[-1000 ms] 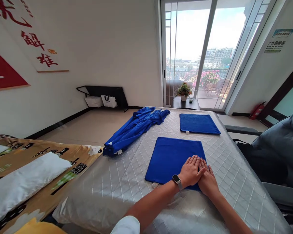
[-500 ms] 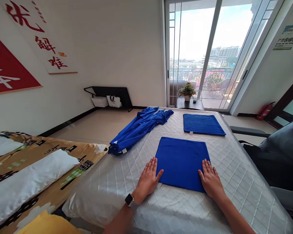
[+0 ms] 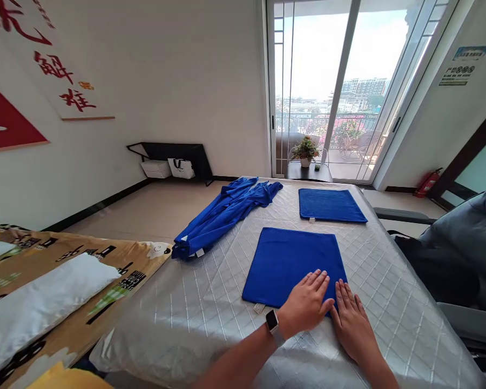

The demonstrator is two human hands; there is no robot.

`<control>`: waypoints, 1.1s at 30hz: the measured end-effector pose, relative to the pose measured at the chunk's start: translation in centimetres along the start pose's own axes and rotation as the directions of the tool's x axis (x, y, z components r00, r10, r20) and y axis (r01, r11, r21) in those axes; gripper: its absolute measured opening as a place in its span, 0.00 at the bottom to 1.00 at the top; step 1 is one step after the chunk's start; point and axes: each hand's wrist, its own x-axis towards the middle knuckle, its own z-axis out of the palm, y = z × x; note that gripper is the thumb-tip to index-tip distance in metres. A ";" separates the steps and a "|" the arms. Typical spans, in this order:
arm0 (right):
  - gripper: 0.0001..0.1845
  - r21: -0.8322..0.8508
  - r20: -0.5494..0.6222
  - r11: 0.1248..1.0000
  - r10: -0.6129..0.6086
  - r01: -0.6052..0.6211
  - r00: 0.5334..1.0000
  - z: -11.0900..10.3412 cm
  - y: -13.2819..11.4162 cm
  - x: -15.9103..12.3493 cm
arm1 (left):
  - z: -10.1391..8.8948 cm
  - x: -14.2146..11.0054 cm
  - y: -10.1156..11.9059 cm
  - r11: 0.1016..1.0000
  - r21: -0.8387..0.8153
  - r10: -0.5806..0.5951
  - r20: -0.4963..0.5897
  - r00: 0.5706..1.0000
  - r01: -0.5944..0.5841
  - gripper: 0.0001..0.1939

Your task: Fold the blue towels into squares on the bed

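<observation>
Lying partly beneath left hand [image 3: 305, 306], right hand [image 3: 354, 323]: blue cloth [image 3: 289, 262].

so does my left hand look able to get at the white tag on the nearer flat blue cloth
Probably yes: the white tag sticks out uncovered from the near edge of the nearer blue cloth, just left of your watch, and your left hand grips nothing visible.

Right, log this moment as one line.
left hand: open, over near cloth | right hand: open, at its right edge | far cloth: flat | blue heap: rumpled
</observation>
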 end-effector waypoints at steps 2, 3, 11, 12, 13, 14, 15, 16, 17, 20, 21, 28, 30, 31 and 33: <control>0.35 -0.009 -0.004 0.999 -0.038 0.038 0.999 0.1 0.2 0.0 | 1.9 2.2 1.3 0.999 -0.026 0.049 0.053 0.997 -0.048 0.33; 0.34 -0.012 -0.007 0.999 -0.046 0.046 0.999 0.2 0.2 0.0 | 2.7 2.7 1.5 0.999 -0.030 0.044 0.070 0.997 -0.042 0.33; 0.40 0.002 -0.025 1.000 0.003 -0.003 1.000 0.5 0.1 0.1 | 1.5 -2.7 -4.2 0.981 0.082 -0.182 0.071 0.981 0.176 0.34; 0.40 0.009 -0.025 1.000 0.007 -0.007 1.000 0.5 0.1 0.2 | 1.0 -4.0 -5.3 0.966 0.121 -0.236 0.059 0.970 0.228 0.33; 0.40 0.014 -0.025 1.000 0.012 -0.011 1.000 0.6 0.1 0.2 | 0.6 -5.4 -6.5 0.945 0.162 -0.295 0.040 0.955 0.285 0.32; 0.41 0.018 -0.023 1.000 0.017 -0.016 1.000 0.7 0.1 0.2 | 0.2 -6.8 -7.5 0.917 0.201 -0.355 0.015 0.935 0.345 0.32; 0.41 0.018 -0.020 1.000 0.021 -0.020 1.000 0.8 0.2 0.2 | -0.1 -8.2 -8.3 0.884 0.235 -0.412 -0.016 0.911 0.404 0.32; 0.41 0.016 -0.017 1.000 0.024 -0.024 1.000 0.8 0.2 0.1 | -0.3 -9.5 -9.0 0.853 0.261 -0.457 -0.046 0.888 0.452 0.32; 0.41 0.011 -0.012 1.000 0.026 -0.026 1.000 0.9 0.3 0.1 | -0.4 -10.7 -9.4 0.827 0.279 -0.489 -0.072 0.869 0.488 0.33; 0.41 -0.022 0.040 1.000 -0.009 0.010 0.999 0.5 0.6 0.4 | -0.5 -13.4 -9.6 0.778 0.304 -0.540 -0.121 0.833 0.549 0.34; 0.40 -0.035 0.068 0.999 -0.027 0.029 0.997 0.2 0.7 0.8 | -0.5 -14.0 -9.4 0.767 0.307 -0.553 -0.131 0.823 0.564 0.34; 0.39 -0.073 0.074 0.997 -0.007 0.013 0.997 -3.4 0.7 8.5 | -3.7 -10.9 -9.7 0.730 0.387 -0.572 -0.106 0.813 0.564 0.31; 0.38 -0.071 0.073 0.997 0.021 -0.016 0.997 -3.6 0.6 11.0 | -4.5 -7.5 -9.5 0.758 0.397 -0.527 -0.092 0.845 0.517 0.29; 0.38 -0.074 0.073 0.997 0.043 -0.037 0.996 -3.4 0.5 11.9 | -4.4 -5.5 -9.1 0.795 0.384 -0.481 -0.074 0.874 0.470 0.29; 0.38 -0.094 0.071 0.993 0.084 -0.077 0.994 -2.5 0.6 13.0 | -3.3 -1.3 -7.8 0.878 0.315 -0.372 -0.024 0.928 0.360 0.30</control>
